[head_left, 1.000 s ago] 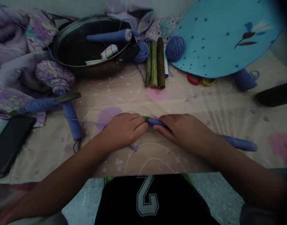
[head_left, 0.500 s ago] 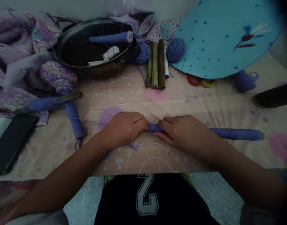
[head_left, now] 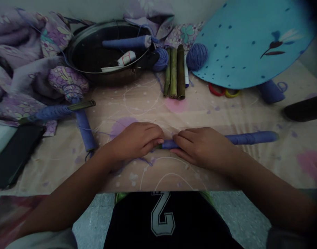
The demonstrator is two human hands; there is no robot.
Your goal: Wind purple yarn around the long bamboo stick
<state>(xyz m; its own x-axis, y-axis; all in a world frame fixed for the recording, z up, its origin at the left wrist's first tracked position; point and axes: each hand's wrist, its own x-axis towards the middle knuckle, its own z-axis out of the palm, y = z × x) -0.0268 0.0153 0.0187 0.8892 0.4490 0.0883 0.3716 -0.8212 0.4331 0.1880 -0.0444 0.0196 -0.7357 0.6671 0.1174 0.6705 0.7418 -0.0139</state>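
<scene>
The only clear sign is a large numeral 2 (head_left: 162, 214), pale grey with a white outline, on the front of a black jersey (head_left: 132, 221); it reads upside down from this view. A white paper roll (head_left: 126, 58) in the pan (head_left: 70, 48) bears red marks, too small to read.

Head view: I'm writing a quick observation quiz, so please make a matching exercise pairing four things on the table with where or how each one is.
Things:
1. Yarn-wrapped stick
2. Green stems
3. Phone
4. Metal pan

Descriptions:
A. Lying side by side between two yarn balls
B. Dark, at the far left
C. Held between the left hand and right hand
D. Holding a white roll

Pairs: 1-C, 2-A, 3-B, 4-D
</scene>
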